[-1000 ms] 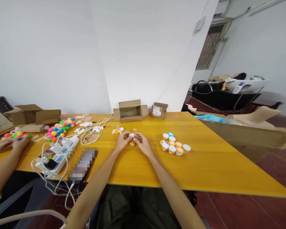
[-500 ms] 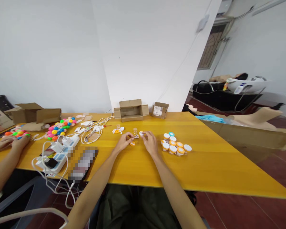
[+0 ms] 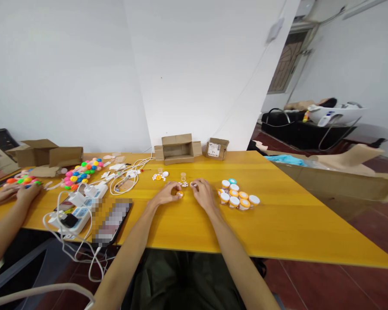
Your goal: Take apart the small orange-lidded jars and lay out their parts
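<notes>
My left hand (image 3: 168, 193) is curled at the near side of a small orange lid (image 3: 180, 194), its thumb and finger closed about the lid's edge. Whitish bits show inside that lid. In my right hand (image 3: 203, 192), a small white lid (image 3: 193, 184) is pinched between thumb and fingers, partly covered by them. Small white pieces (image 3: 184, 184) lie on the table between the two hands. Just beyond stands a small clear cup (image 3: 183, 176). To its left are another clear cup (image 3: 160, 171), an orange lid (image 3: 159, 177) and white lids (image 3: 165, 174).
Several lidded jars (image 3: 234, 201) stand grouped right of my right hand. Two cardboard boxes (image 3: 177, 160) (image 3: 217, 149) are by the wall. Left lie white cables (image 3: 139, 165), a power strip (image 3: 84, 211), a phone (image 3: 114, 224) and coloured balls (image 3: 79, 176). Another person's hands (image 3: 27, 192) are far left.
My left hand has come down from beside the white pieces to the orange lid. My right hand has lowered slightly, and its white lid is tilted and more covered.
</notes>
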Tool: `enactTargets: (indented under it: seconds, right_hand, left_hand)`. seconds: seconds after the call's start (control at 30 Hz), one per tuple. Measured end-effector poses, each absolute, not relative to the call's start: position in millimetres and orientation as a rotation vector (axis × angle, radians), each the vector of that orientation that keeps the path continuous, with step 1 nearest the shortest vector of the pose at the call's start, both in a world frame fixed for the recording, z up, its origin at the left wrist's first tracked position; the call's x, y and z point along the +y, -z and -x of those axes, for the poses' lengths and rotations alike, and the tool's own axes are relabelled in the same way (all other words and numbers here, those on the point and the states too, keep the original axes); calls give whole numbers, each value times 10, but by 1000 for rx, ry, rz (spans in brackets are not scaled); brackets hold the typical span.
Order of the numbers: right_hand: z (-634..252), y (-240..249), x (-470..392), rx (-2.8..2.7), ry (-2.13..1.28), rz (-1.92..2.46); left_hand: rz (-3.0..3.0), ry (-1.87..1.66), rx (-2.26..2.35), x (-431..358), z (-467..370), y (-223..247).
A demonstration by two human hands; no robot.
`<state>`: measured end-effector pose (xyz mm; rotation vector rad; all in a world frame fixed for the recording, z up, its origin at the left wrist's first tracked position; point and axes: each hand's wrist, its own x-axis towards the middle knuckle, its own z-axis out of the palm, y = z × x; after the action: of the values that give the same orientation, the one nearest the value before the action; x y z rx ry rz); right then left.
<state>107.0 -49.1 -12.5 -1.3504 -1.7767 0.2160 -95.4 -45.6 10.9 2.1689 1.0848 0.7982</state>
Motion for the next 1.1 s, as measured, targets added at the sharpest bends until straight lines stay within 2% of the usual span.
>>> enactTargets:
  seconds: [0.3,0.77,1.1]
  right_hand:
    - [-971,215,-491,-1947,-454,976]
    - [-964,198,-529,-2043,-419,923]
    - [-941,165,-523,-2007,-555,910]
  left_hand:
    - [-2213,-842,1068,-427,905,-61]
    - [-2193,-841,1054,-435,899,-71]
    - [-2175,-835,1041,-474,888,-148]
